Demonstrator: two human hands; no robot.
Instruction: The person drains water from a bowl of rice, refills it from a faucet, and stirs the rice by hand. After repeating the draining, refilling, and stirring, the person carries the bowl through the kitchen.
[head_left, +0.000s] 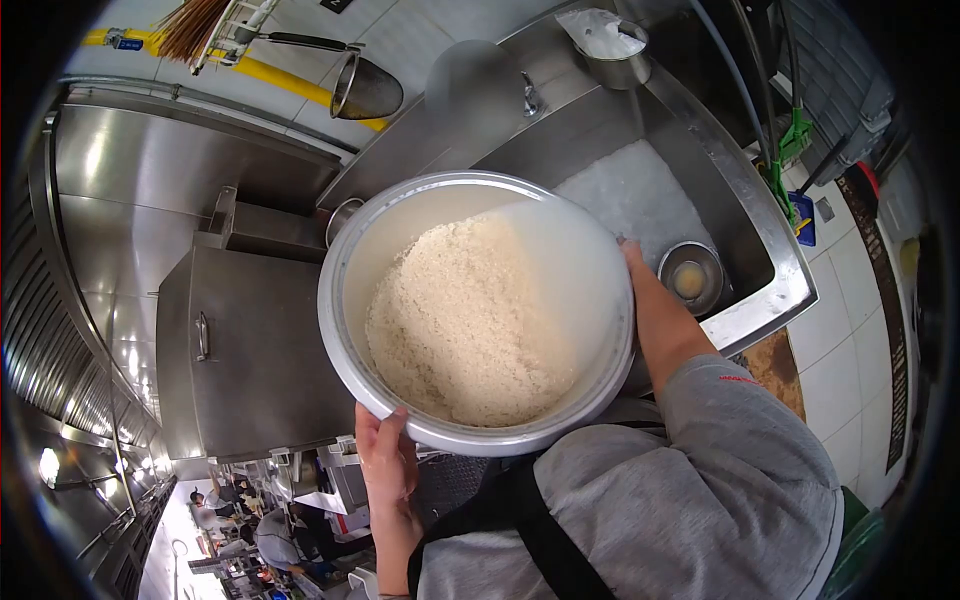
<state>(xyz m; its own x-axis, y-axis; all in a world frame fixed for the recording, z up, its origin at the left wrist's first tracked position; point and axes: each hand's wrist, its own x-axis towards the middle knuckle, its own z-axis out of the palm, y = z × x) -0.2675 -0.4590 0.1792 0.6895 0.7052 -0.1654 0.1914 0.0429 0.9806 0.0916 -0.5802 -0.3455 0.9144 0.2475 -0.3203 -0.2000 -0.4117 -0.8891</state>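
A large round metal pot (345,345) is held up in front of my body, tilted toward the sink. Pale rice (465,320) fills much of it, and cloudy water (580,270) lies at the side nearer the sink. My left hand (386,450) grips the near rim, thumb over the edge. On the far right side, my right hand (632,258) holds the pot by its edge; most of its fingers are hidden behind the pot.
Beyond the pot is a steel sink (735,175) with whitish water (645,195) and a small metal bowl (691,278). A metal container (615,65) stands at its back corner. A strainer (367,88) hangs on the wall. Other people (285,540) are at lower left.
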